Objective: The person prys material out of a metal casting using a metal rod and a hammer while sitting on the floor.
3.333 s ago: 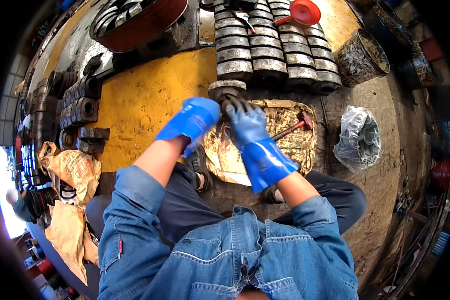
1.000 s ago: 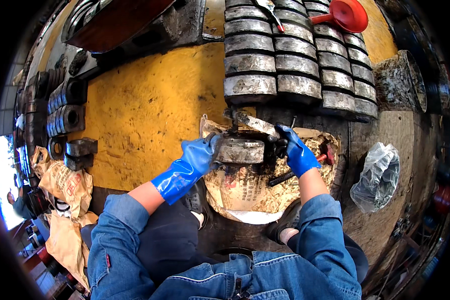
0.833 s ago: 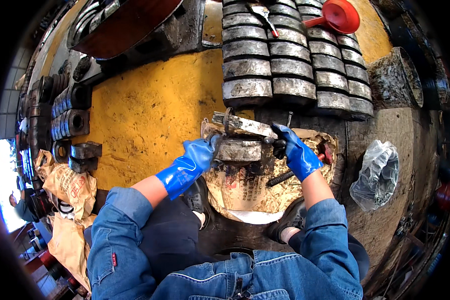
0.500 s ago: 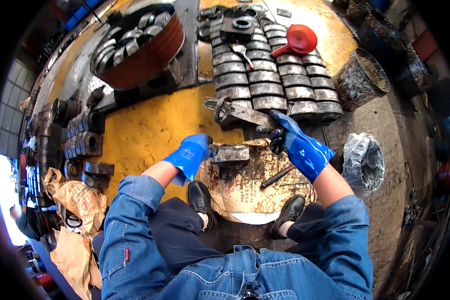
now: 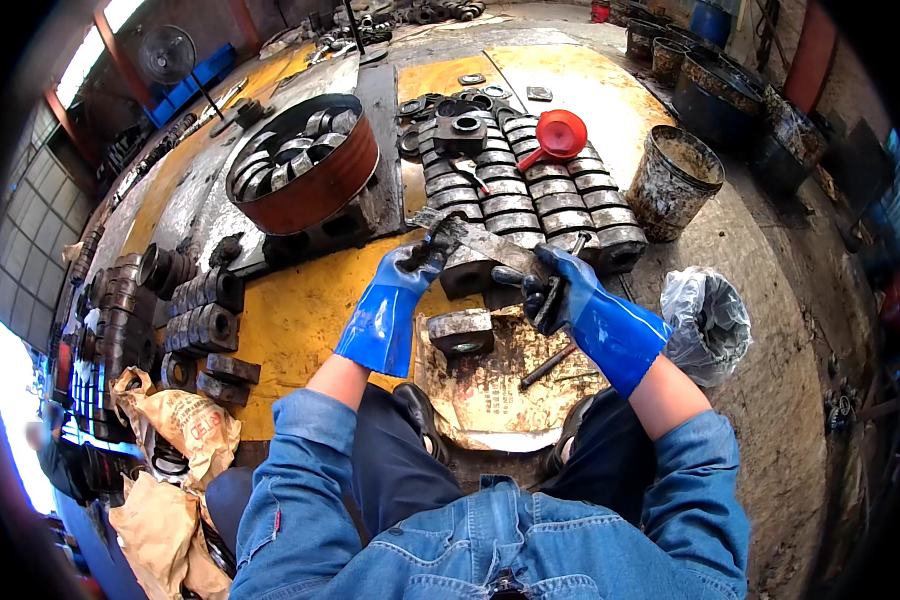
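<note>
- The right hand, in a blue glove with dark fingers, is clamped on the right end of a flat metal bar.
- The flat metal bar slants in the air between the two hands, its left end higher in view, in front of the near ends of the rows of blocks.
- The left hand, gloved alike, has its fingers bent in at the bar's left part (dark glove against dark metal, so I cannot tell whether it grips the bar or just touches it).
- A single metal block sits below the hands on a stained paper sheet, near its upper left part.
- A dark handle lies aslant on the same sheet, to the right of that block.
- A red scoop and a small brush lie on top of the rows.
- To the right of the rows stands a grimy bucket, with a clear plastic bag nearer the person.
- A rust-red tub of metal pieces stands left of the rows.
</note>
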A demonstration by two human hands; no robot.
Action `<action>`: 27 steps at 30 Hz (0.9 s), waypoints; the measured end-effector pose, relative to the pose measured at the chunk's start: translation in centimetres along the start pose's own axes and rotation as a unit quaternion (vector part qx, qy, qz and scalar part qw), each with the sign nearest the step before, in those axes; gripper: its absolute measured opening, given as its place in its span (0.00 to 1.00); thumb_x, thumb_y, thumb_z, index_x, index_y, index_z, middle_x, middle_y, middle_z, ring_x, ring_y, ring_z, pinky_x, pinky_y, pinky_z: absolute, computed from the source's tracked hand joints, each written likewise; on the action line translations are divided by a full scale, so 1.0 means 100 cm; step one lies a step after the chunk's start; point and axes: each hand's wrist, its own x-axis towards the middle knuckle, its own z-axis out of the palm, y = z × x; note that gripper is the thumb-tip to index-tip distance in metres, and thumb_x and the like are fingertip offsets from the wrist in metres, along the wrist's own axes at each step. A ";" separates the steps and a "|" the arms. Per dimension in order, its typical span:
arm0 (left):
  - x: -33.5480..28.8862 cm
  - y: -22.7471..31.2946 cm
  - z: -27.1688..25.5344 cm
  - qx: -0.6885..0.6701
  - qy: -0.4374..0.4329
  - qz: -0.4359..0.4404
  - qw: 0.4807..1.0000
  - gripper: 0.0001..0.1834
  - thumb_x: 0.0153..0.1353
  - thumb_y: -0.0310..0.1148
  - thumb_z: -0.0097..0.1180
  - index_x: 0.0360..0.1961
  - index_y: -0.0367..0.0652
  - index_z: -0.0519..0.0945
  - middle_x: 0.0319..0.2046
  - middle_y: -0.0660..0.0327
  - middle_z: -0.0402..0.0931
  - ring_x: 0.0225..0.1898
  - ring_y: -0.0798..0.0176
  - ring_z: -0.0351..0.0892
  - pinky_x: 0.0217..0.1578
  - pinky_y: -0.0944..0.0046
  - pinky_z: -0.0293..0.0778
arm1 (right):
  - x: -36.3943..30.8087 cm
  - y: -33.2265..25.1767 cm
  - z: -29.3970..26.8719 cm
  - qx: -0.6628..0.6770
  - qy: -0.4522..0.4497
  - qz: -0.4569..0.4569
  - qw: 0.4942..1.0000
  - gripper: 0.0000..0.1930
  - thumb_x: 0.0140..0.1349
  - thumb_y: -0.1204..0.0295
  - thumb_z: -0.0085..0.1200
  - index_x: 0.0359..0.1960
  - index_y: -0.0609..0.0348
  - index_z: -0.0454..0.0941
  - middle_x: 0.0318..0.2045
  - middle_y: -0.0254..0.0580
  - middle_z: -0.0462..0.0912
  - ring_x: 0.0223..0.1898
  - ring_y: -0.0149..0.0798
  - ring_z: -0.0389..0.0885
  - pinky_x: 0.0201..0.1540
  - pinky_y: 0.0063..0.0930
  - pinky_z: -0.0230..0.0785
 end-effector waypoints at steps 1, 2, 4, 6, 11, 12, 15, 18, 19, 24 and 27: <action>-0.003 0.004 0.003 -0.013 -0.001 -0.004 1.000 0.15 0.59 0.29 0.65 0.48 0.37 0.82 0.43 0.57 0.84 0.43 0.63 0.84 0.42 0.63 0.79 | -0.001 0.003 -0.005 -0.005 -0.018 -0.015 1.000 0.14 0.65 0.55 0.55 0.34 0.51 0.69 0.20 0.46 0.74 0.19 0.41 0.70 0.20 0.34 0.64; -0.008 0.008 0.003 -0.026 -0.001 -0.010 1.000 0.15 0.60 0.29 0.65 0.48 0.37 0.82 0.43 0.57 0.84 0.42 0.62 0.84 0.41 0.63 0.80 | -0.001 0.006 -0.010 -0.011 -0.036 -0.030 0.999 0.14 0.65 0.55 0.55 0.34 0.51 0.70 0.21 0.46 0.74 0.19 0.41 0.70 0.20 0.34 0.65; -0.019 0.016 0.001 -0.075 0.020 -0.058 0.995 0.15 0.60 0.30 0.64 0.47 0.38 0.82 0.43 0.56 0.84 0.42 0.61 0.84 0.40 0.62 0.80 | 0.001 0.008 -0.023 0.029 -0.069 -0.015 0.997 0.14 0.65 0.56 0.55 0.36 0.51 0.71 0.21 0.45 0.74 0.19 0.40 0.70 0.21 0.34 0.65; -0.027 0.022 -0.005 -0.155 0.052 -0.139 0.977 0.14 0.60 0.31 0.64 0.47 0.38 0.83 0.42 0.56 0.85 0.41 0.60 0.85 0.38 0.62 0.81 | 0.001 0.011 -0.028 0.007 -0.071 -0.005 0.997 0.16 0.69 0.56 0.46 0.49 0.53 0.69 0.33 0.52 0.78 0.19 0.35 0.72 0.19 0.28 0.66; -0.028 0.013 -0.022 -0.269 0.146 -0.263 0.915 0.14 0.61 0.34 0.64 0.45 0.39 0.84 0.41 0.54 0.85 0.39 0.58 0.86 0.34 0.61 0.82 | -0.009 0.020 -0.020 -0.108 -0.077 -0.015 0.991 0.20 0.72 0.58 0.40 0.60 0.54 0.69 0.40 0.57 0.85 0.17 0.28 0.73 0.18 0.21 0.62; -0.023 0.007 -0.021 -0.265 0.157 -0.262 0.914 0.14 0.61 0.34 0.64 0.45 0.39 0.84 0.41 0.54 0.85 0.39 0.58 0.86 0.33 0.60 0.82 | -0.002 0.024 -0.022 -0.118 -0.088 -0.016 0.989 0.20 0.72 0.59 0.40 0.60 0.54 0.69 0.40 0.56 0.85 0.17 0.28 0.73 0.18 0.21 0.61; -0.017 -0.013 -0.018 -0.248 0.185 -0.256 0.916 0.13 0.62 0.38 0.63 0.45 0.44 0.85 0.40 0.57 0.86 0.36 0.57 0.87 0.28 0.59 0.82 | 0.006 0.031 -0.026 -0.146 -0.064 -0.008 0.987 0.18 0.70 0.59 0.45 0.58 0.48 0.71 0.40 0.51 0.86 0.18 0.25 0.68 0.21 0.21 0.61; -0.013 -0.025 -0.018 -0.230 0.173 -0.274 0.918 0.13 0.62 0.38 0.63 0.45 0.45 0.85 0.40 0.58 0.85 0.37 0.59 0.86 0.29 0.57 0.82 | 0.012 0.035 -0.024 -0.148 -0.062 -0.011 0.987 0.17 0.70 0.59 0.46 0.57 0.48 0.71 0.39 0.50 0.86 0.18 0.24 0.67 0.21 0.21 0.61; -0.012 -0.026 -0.017 -0.236 0.165 -0.278 0.916 0.13 0.62 0.38 0.62 0.46 0.45 0.84 0.40 0.58 0.85 0.37 0.59 0.86 0.29 0.57 0.82 | 0.014 0.034 -0.025 -0.149 -0.066 -0.008 0.987 0.18 0.70 0.59 0.46 0.57 0.48 0.71 0.39 0.50 0.86 0.18 0.24 0.67 0.21 0.21 0.61; -0.005 -0.028 -0.018 -0.272 0.117 -0.280 0.913 0.14 0.64 0.40 0.61 0.46 0.46 0.84 0.39 0.60 0.85 0.37 0.62 0.84 0.31 0.59 0.84 | 0.028 0.035 -0.029 -0.132 -0.043 0.007 0.990 0.21 0.69 0.58 0.48 0.60 0.50 0.69 0.38 0.47 0.85 0.18 0.25 0.68 0.20 0.23 0.61; -0.007 -0.023 -0.015 -0.260 0.124 -0.265 0.920 0.14 0.63 0.40 0.62 0.46 0.46 0.85 0.39 0.61 0.85 0.36 0.64 0.84 0.31 0.63 0.83 | 0.032 0.038 -0.033 -0.134 -0.035 0.003 0.990 0.20 0.68 0.60 0.49 0.59 0.51 0.70 0.37 0.46 0.85 0.19 0.25 0.69 0.20 0.23 0.62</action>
